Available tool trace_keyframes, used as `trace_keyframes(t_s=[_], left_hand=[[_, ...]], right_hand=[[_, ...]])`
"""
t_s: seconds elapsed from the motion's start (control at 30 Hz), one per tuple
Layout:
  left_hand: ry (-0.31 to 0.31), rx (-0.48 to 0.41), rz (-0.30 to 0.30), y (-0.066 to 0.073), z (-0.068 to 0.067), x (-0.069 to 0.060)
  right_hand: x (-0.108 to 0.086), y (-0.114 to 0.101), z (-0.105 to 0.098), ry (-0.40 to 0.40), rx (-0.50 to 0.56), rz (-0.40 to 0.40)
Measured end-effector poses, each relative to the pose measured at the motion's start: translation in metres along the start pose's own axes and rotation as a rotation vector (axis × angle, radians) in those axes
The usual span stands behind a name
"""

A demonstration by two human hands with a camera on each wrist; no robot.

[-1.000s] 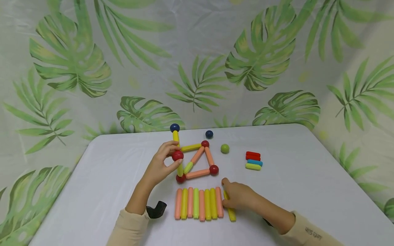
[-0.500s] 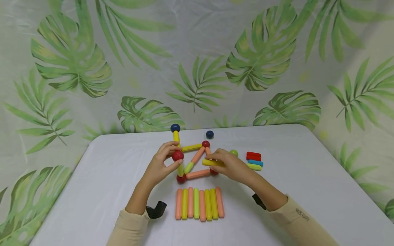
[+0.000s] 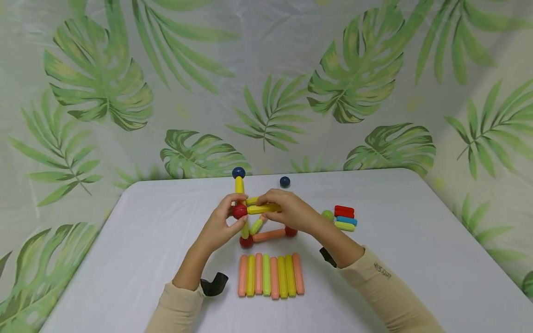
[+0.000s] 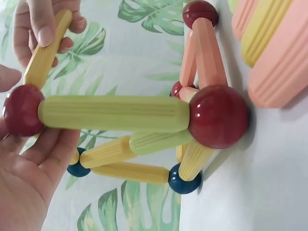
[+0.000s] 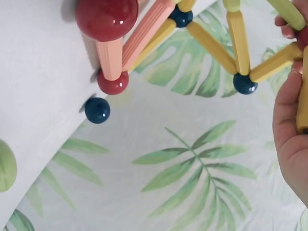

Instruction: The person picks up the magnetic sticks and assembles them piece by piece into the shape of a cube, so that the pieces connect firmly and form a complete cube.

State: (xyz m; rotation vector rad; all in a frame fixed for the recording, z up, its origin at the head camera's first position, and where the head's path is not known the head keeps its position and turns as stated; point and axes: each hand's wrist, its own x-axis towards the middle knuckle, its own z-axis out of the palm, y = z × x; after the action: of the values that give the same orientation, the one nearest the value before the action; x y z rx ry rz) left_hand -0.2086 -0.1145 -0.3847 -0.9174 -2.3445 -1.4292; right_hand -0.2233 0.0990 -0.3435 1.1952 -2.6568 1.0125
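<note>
My left hand (image 3: 225,219) holds a red ball (image 3: 240,211) at the upper corner of a ball-and-stick frame. In my right hand (image 3: 289,209) is a yellow stick (image 3: 259,209), pinched between thumb and fingers. Its far end meets the red ball, as the left wrist view shows with the yellow stick (image 4: 41,57) against the red ball (image 4: 23,110). Below that ball, a light green stick (image 4: 115,113) runs down to another red ball (image 4: 219,117) on the table. A dark blue ball (image 3: 238,173) tops the frame's back part. My right hand hides some of the frame's right side.
Several pink, yellow and green sticks (image 3: 270,276) lie in a row in front. Short red, blue and green sticks (image 3: 344,218) lie to the right beside a green ball (image 3: 327,215). A loose dark blue ball (image 3: 285,181) sits near the table's back edge.
My right hand has lifted the yellow stick from the right end of the row and brought it up and left to the red ball. The green ball has rolled right. My left hand stays put.
</note>
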Motion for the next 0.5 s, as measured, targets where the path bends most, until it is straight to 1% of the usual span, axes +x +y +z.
trace_keyframes(t_s=[0.03, 0.13, 0.2, 0.27, 0.33, 0.4, 0.47, 0.5], left_hand=[[-0.01, 0.01, 0.0, -0.004, 0.002, 0.0], [-0.022, 0.076, 0.025, -0.006, 0.006, 0.0], [-0.012, 0.111, 0.058, -0.007, 0.007, 0.0], [0.004, 0.126, 0.075, -0.007, 0.008, 0.0], [0.01, 0.134, 0.081, -0.007, 0.009, 0.0], [0.008, 0.138, 0.083, -0.007, 0.009, 0.0], [0.004, 0.138, 0.084, -0.007, 0.01, 0.0], [0.003, 0.137, 0.082, -0.007, 0.01, 0.001]], right_hand=[[0.0, 0.0, 0.001, 0.002, 0.01, -0.006], [-0.003, 0.001, 0.001, 0.004, 0.04, -0.022], [-0.008, 0.006, -0.002, 0.01, 0.045, -0.024], [-0.016, 0.014, -0.009, 0.024, 0.047, -0.002], [-0.028, 0.026, -0.019, 0.045, 0.03, 0.048], [-0.041, 0.041, -0.029, 0.061, 0.002, 0.118], [-0.055, 0.057, -0.035, 0.05, -0.037, 0.212], [-0.061, 0.064, -0.037, 0.026, -0.06, 0.263]])
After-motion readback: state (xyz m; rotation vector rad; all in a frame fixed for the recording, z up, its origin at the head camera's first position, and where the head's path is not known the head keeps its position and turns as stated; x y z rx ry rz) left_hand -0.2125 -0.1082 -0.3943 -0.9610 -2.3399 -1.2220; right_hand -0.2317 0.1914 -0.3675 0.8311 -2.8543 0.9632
